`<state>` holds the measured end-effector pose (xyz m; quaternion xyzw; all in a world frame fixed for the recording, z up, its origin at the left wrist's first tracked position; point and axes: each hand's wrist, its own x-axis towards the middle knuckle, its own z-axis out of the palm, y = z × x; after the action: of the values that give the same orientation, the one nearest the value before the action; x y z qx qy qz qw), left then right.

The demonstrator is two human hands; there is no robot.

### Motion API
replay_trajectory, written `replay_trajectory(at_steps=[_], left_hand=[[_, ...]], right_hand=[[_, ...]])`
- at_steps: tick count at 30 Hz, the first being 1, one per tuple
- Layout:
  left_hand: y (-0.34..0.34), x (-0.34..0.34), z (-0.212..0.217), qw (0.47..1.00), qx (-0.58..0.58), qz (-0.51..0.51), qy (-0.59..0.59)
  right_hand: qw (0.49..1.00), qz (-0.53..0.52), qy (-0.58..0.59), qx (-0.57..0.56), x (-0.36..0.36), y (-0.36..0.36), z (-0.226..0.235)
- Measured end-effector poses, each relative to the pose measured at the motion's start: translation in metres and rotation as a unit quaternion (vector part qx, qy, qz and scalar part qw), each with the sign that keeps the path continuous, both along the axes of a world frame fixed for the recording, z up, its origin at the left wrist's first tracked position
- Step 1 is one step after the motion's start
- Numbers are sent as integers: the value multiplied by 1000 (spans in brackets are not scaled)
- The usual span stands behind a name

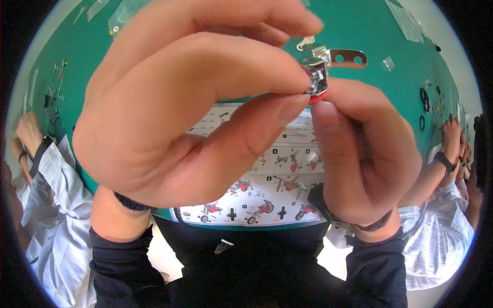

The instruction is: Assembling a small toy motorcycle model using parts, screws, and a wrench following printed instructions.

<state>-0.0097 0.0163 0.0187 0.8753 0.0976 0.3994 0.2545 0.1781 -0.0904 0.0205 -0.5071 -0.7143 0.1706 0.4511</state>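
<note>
Close to the camera, a small model-kit assembly [319, 78] of shiny bent metal and red parts is pinched between both hands. A flat metal strip with round holes [348, 58] sticks out from it to the right. My left hand [179, 123] grips the assembly's left side with thumb and forefinger, the other fingers curled above. My right hand [367, 149] pinches it from the lower right between thumb and bent forefinger. The fingertips hide much of the red part. Below the hands lies a printed instruction sheet [251, 203] with motorcycle drawings.
The green tabletop [205, 10] carries clear plastic bags [405, 20] along its far side. Small loose parts [54, 97] lie at the left, black rings [424, 100] at the right. A co-worker's hand [31, 128] rests at the left edge, another person's hand [452, 141] at the right.
</note>
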Motion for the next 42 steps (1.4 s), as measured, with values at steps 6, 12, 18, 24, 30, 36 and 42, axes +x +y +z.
replay_trajectory(at_steps=[6, 12, 18, 24, 30, 36, 42], left_hand=[[9, 0, -3, 999, 47, -21, 10], [17, 3, -4, 994, 93, -60, 0], [21, 2, -6, 994, 59, -95, -6], [18, 2, -2, 995, 50, -85, -6], [19, -5, -4, 996, 55, -64, 20], [17, 2, -6, 995, 73, -61, -26], [25, 1, -15, 985, 147, -73, -51]], right_hand=[[998, 26, 46, -42, 6, 1, 2], [981, 47, 147, -120, 9, 4, 6], [945, 49, 271, -179, 5, 1, 6], [904, 50, 346, -247, 11, -5, 8], [892, -43, 352, -282, 4, -2, 23], [904, -9, 380, -194, 1, -10, -7], [947, 33, 282, -148, 10, 0, 1]])
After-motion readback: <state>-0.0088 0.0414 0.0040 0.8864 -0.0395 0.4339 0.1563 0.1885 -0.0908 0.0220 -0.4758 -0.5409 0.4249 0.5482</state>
